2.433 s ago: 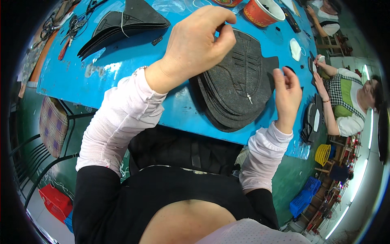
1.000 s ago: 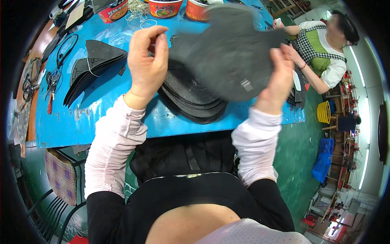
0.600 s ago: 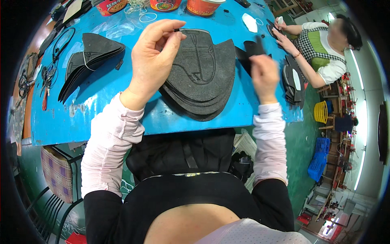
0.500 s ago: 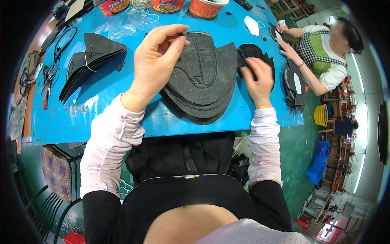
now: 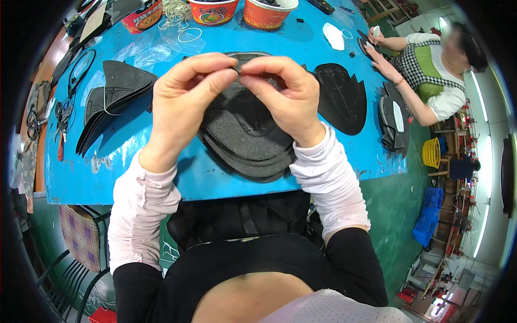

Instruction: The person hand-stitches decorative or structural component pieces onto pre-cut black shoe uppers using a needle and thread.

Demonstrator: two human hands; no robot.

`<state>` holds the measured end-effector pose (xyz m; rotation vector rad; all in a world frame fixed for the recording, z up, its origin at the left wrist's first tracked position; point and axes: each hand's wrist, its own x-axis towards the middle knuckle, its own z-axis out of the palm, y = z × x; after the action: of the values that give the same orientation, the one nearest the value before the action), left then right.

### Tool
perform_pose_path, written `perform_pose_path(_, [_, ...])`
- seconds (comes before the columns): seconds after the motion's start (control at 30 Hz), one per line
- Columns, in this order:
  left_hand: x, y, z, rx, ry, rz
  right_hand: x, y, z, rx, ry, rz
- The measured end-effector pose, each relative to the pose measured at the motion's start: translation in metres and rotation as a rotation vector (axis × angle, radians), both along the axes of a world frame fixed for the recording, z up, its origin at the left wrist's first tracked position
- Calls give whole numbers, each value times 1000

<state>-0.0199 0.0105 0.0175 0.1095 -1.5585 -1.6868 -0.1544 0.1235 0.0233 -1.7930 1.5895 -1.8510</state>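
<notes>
Fingertip to fingertip, my left hand [image 5: 183, 99] and my right hand [image 5: 288, 91] pinch a tiny dark piece [image 5: 236, 70], too small to make out. They are held over a stack of dark grey felt-like shoe uppers [image 5: 242, 142] with stitched lines, partly hidden by my hands. To the right a single black cut piece [image 5: 342, 102] with a notched edge lies flat. A folded bundle of similar grey pieces [image 5: 126, 81], bound with a white band, rests on the left of the blue table [image 5: 129, 175].
Red paper bowls [image 5: 267, 15] with dark small contents, a heap of rubber bands [image 5: 177, 15] and clear plastic stand at the back. Scissors [image 5: 63, 110] lie far left. At right, a co-worker [image 5: 431, 70] handles dark pieces beside another stack [image 5: 393, 118]. A plaid-seated chair [image 5: 81, 237] stands lower left.
My right hand has moved left from the black piece to meet my left hand, and both now pinch together. The view has shifted slightly, and the black piece is uncovered.
</notes>
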Motion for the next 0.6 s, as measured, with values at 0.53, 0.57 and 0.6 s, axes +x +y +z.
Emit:
perform_pose_path(0.53, [1,14,-1,-290,-35,151,2,7,-5,-25,-179,39])
perform_pose_path(0.57, [1,14,0,-290,-36,152,1,7,-5,-25,-180,41])
perform_pose_path(0.6, [0,15,0,-325,-29,174,1,7,-5,-27,-135,29])
